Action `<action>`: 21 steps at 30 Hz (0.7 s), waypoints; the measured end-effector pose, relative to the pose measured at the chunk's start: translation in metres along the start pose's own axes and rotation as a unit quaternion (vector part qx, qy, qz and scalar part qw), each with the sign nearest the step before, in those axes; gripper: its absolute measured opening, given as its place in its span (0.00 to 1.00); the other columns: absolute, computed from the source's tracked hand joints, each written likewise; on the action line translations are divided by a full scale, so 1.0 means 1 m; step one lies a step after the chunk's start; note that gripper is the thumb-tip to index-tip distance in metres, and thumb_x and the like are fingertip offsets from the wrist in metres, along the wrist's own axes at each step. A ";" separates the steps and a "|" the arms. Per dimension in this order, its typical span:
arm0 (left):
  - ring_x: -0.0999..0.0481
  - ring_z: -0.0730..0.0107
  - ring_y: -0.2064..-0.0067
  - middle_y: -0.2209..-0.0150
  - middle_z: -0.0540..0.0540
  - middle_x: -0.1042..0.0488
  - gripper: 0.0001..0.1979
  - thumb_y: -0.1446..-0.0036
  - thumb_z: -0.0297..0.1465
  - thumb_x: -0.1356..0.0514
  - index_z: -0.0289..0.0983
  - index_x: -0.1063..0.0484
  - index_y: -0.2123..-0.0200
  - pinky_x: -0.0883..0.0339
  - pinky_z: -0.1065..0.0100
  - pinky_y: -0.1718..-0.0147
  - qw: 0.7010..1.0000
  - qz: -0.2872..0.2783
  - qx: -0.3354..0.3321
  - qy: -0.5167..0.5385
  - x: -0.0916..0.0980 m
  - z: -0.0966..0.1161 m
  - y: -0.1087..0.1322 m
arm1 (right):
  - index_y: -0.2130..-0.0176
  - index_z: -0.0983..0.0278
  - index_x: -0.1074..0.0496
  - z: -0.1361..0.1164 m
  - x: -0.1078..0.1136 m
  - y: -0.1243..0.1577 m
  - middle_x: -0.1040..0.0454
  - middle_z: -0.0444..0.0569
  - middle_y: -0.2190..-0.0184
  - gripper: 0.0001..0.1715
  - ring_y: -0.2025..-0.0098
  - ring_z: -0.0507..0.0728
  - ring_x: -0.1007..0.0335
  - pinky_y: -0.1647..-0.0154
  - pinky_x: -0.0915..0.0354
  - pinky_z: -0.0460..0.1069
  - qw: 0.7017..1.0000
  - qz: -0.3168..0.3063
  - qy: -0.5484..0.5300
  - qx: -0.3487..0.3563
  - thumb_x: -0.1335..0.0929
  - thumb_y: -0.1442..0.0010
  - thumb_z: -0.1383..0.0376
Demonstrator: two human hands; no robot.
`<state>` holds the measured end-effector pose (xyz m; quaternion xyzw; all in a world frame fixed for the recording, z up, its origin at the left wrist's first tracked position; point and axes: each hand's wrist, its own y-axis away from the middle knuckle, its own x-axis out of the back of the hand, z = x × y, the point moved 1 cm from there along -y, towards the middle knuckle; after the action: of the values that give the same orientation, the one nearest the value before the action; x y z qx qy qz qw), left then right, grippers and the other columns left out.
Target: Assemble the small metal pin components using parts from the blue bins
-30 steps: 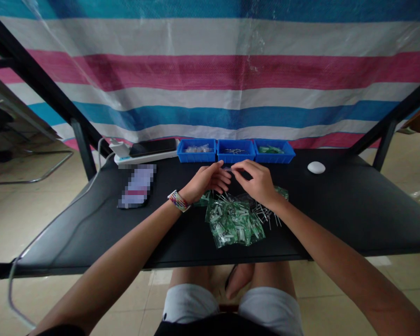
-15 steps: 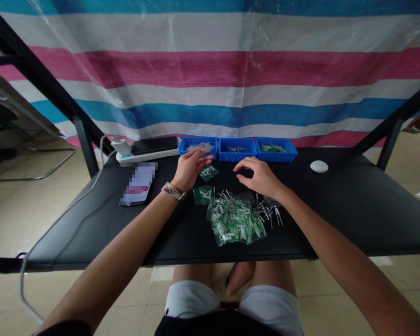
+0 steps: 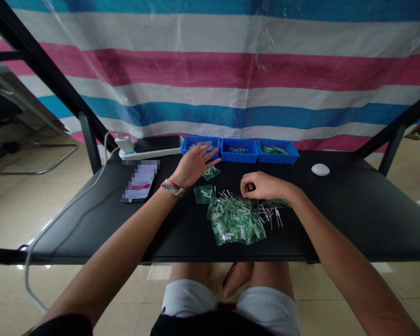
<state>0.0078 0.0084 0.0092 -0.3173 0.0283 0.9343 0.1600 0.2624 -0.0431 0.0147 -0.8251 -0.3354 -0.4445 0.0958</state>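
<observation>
Two bare hands; picking step, by appearance.
Left hand (image 3: 193, 166): fingers spread, no grasp visible, at left blue box (image 3: 184, 145) of clear bags (image 3: 192, 146); next move likely calls for a light fingertip pinch. Right hand (image 3: 262, 185): fingers curled, contents cannot be told, just beyond heaped green packets (image 3: 235, 221); metal pins (image 3: 265, 212) beside, on black table (image 3: 182, 233).

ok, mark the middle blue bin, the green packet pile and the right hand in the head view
Middle blue bin (image 3: 239, 158): head view, on its front wall.
Green packet pile (image 3: 236, 221): head view, on the middle of the heap.
Right hand (image 3: 263, 185): head view, on the back of the hand.
</observation>
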 end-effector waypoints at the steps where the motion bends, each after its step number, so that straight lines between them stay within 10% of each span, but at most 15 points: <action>1: 0.31 0.47 0.30 0.39 0.44 0.24 0.03 0.38 0.29 0.36 0.39 0.28 0.65 0.35 0.41 0.33 1.000 0.000 0.003 0.000 0.000 0.001 0.000 | 0.69 0.63 0.22 -0.001 0.000 0.000 0.23 0.48 0.67 0.04 0.66 0.55 0.32 0.63 0.38 0.49 1.000 0.013 -0.001 0.001 0.28 0.45 0.72; 15: 0.15 0.68 0.48 0.55 0.44 0.15 0.07 0.29 0.23 0.42 0.36 0.23 0.55 0.23 0.68 0.43 0.974 0.191 0.024 0.115 0.008 -0.007 -0.010 | 0.67 0.63 0.26 0.005 -0.005 -0.004 0.24 0.46 0.69 0.06 0.68 0.54 0.30 0.65 0.37 0.49 0.997 0.073 -0.024 0.019 0.30 0.42 0.73; 21: 0.14 0.69 0.58 0.57 0.44 0.15 0.09 0.27 0.29 0.44 0.37 0.23 0.55 0.20 0.68 0.56 0.981 0.162 0.088 0.066 0.009 -0.004 -0.008 | 0.67 0.63 0.27 0.006 -0.006 -0.005 0.26 0.44 0.72 0.05 0.70 0.52 0.31 0.67 0.38 0.48 0.994 0.096 -0.041 0.022 0.30 0.41 0.72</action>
<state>0.0062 0.0179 0.0012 -0.3546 0.1717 0.9186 0.0316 0.2615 -0.0391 0.0058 -0.8687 -0.2681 -0.3915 0.1419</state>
